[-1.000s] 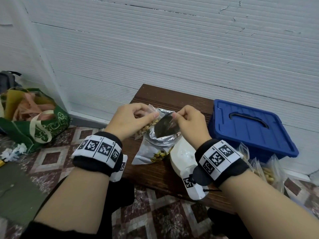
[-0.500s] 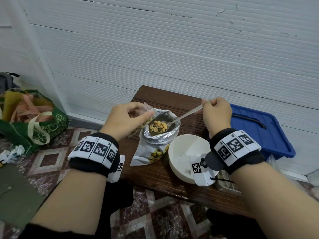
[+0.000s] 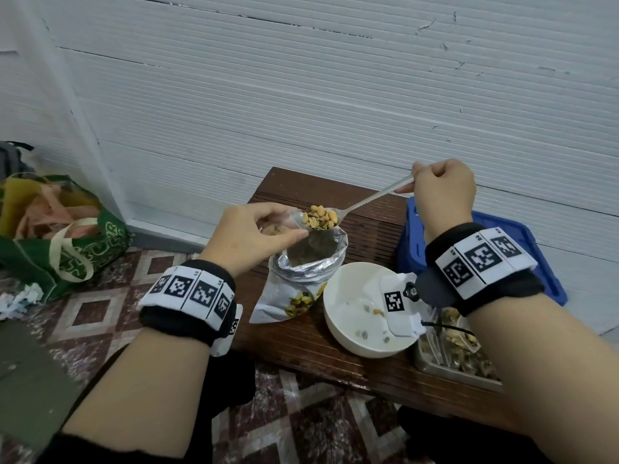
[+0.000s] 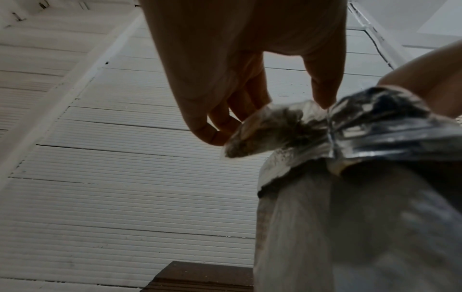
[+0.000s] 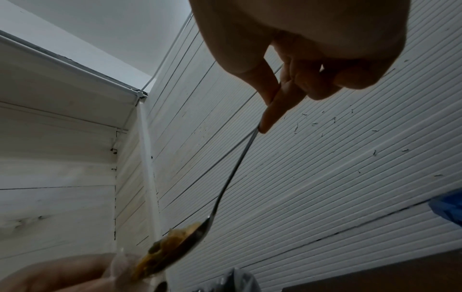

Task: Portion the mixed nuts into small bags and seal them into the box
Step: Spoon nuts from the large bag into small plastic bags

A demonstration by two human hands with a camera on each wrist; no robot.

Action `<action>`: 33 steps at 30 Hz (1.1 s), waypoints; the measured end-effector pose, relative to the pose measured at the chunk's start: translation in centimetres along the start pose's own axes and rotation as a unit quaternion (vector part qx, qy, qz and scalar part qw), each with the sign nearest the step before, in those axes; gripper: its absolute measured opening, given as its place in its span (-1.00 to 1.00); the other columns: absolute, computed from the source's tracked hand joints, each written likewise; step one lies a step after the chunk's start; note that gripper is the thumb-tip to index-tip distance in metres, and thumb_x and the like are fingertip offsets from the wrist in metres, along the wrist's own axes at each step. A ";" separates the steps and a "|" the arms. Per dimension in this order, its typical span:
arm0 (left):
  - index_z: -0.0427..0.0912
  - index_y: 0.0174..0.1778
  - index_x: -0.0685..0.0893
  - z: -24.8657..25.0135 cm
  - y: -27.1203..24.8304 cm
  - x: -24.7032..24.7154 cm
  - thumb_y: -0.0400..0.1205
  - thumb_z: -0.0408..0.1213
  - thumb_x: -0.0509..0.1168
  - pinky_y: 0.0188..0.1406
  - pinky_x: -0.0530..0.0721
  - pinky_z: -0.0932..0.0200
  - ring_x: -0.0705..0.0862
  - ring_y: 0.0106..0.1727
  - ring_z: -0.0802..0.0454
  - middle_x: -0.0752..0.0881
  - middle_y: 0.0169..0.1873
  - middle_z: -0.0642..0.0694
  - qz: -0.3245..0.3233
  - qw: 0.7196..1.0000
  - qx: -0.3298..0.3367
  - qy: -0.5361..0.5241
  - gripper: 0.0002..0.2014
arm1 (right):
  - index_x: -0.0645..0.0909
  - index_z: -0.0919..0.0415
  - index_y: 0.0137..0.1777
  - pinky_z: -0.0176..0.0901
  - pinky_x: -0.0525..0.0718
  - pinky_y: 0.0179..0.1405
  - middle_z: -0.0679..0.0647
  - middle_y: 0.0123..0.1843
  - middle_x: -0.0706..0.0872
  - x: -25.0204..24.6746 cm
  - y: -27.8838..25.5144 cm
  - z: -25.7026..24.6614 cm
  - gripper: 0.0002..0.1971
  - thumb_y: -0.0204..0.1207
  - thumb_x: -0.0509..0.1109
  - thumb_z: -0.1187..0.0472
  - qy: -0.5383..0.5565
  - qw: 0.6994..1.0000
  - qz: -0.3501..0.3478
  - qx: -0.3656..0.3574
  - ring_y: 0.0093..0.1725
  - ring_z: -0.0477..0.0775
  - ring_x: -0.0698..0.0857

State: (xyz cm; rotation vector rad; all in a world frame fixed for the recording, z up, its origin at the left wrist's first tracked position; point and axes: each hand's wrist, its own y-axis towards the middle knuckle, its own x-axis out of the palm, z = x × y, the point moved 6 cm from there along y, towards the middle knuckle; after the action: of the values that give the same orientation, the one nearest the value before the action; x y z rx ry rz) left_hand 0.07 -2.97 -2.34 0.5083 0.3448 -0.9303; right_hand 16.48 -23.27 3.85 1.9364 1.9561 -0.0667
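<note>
1. Ferrying a heaped load of mixed nuts [image 3: 320,216] is the step in hand: the spoon [image 3: 365,201], held by the right hand [image 3: 442,192], has its bowl level just above the open foil pouch [image 3: 310,262] and right at the mouth of the small clear bag [image 3: 284,222].
2. Right-hand fingers [image 5: 271,110] are pressed together, thumb against forefinger, pinching the far end of the spoon handle; the other fingers are curled into the palm.
3. The left hand [image 3: 254,232] sits at 9 o'clock from the pouch. Its fingers [image 4: 322,87] pinch the rim of the small clear bag, holding it up beside the pouch's foil lip; how wide the mouth stands open is hard to tell.
4. On the counter [image 3: 301,343], a white bowl [image 3: 361,343] holding only a few stray nuts lies at 4 o'clock from the pouch. A metal tray [image 3: 449,366] of already filled bags is at 3 o'clock from the bowl, partly hidden by the right forearm. The blue box [image 3: 542,259], lid on, stands at 3 o'clock from the pouch, behind the right wrist.
5. Next, by my reading, the spoon tip must slide into the bag mouth toward 9 o'clock and tilt slowly. The load is piled high, so a quick tilt could scatter nuts.
6. Sealing and boxing are not yet done for this bag.
</note>
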 end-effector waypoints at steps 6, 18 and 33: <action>0.04 0.16 0.75 0.6 0.0 0.7 0.35 -0.02 0.59 -0.13 0.54 0.66 0.67 -0.10 0.49 0.74 -0.12 0.26 -0.016 1.000 0.002 0.013 -0.55 | 0.39 0.09 -0.29 -0.22 0.55 -0.15 0.25 0.00 0.75 0.7 -0.6 -1.0 -0.74 0.64 0.29 0.14 -0.019 0.999 -0.019 -0.034 -0.12 0.04 0.62; 0.05 0.15 0.75 1.2 0.1 1.5 0.37 0.01 0.57 -0.09 0.58 0.58 0.66 -0.07 0.48 0.73 -0.12 0.28 0.002 0.999 0.037 0.017 -0.57 | 0.40 0.04 -0.28 -0.46 0.55 -0.34 0.12 -0.21 0.75 2.2 -2.6 -3.1 -0.75 0.64 0.32 0.15 0.021 0.991 -0.063 -0.113 -0.25 -0.05 0.70; 0.05 -0.09 0.76 0.2 0.3 -1.5 0.50 -0.02 0.46 -0.12 0.64 0.45 0.68 -0.15 0.47 0.76 -0.22 0.20 0.122 0.990 -0.024 -0.060 -0.85 | 0.41 0.02 -0.27 -0.48 0.59 -0.24 -0.12 -0.32 0.65 -1.4 -2.1 -3.1 -0.74 0.64 0.32 0.19 0.118 0.981 0.048 -0.148 -0.34 -0.30 0.68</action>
State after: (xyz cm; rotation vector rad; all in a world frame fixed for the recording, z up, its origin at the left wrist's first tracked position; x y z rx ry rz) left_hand -0.53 -1.96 -1.39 0.4372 0.1914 -0.7101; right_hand 13.69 -23.75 6.68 1.9046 1.8818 0.4742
